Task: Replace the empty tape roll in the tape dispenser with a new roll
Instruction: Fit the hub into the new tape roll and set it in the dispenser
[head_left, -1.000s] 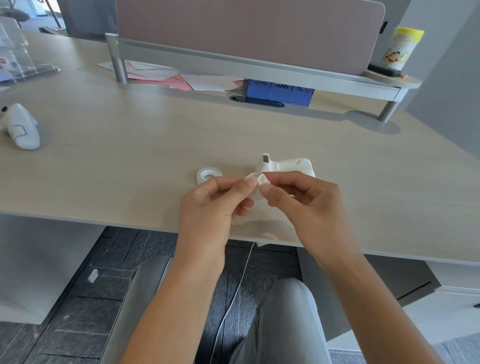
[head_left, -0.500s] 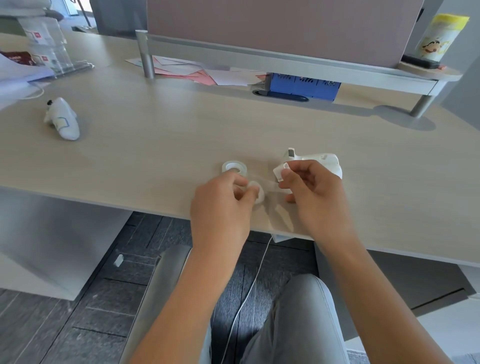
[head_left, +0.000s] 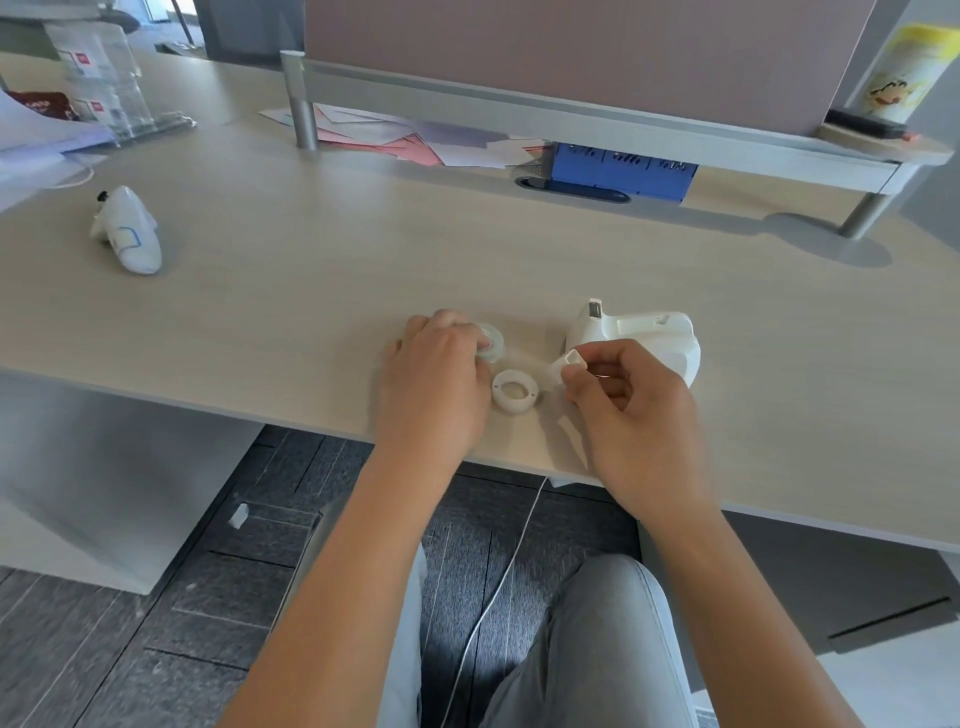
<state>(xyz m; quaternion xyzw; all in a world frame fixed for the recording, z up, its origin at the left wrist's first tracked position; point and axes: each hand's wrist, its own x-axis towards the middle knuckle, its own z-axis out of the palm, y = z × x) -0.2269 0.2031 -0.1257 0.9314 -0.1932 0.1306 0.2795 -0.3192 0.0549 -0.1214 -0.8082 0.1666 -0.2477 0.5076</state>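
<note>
A white tape dispenser (head_left: 644, 332) stands on the wooden desk (head_left: 311, 291), just behind my right hand. My right hand (head_left: 623, 410) pinches a small white plastic hub piece (head_left: 566, 364) between thumb and forefinger. An empty white ring-shaped roll core (head_left: 514, 391) lies flat on the desk between my hands. My left hand (head_left: 436, 379) rests over a new clear tape roll (head_left: 492, 340), fingertips closed on its near edge; part of the roll is hidden under the fingers.
A white handheld device (head_left: 127, 231) lies at the left. Papers and pink envelopes (head_left: 395, 137) and a blue box (head_left: 621, 169) sit under a raised shelf (head_left: 571, 114) at the back. A yellow-lidded canister (head_left: 901, 78) stands on the shelf's right end. The desk's front edge is just below my wrists.
The empty core left my left hand and now lies on the desk. My left hand moved forward onto the new tape roll. My right hand kept the hub piece.
</note>
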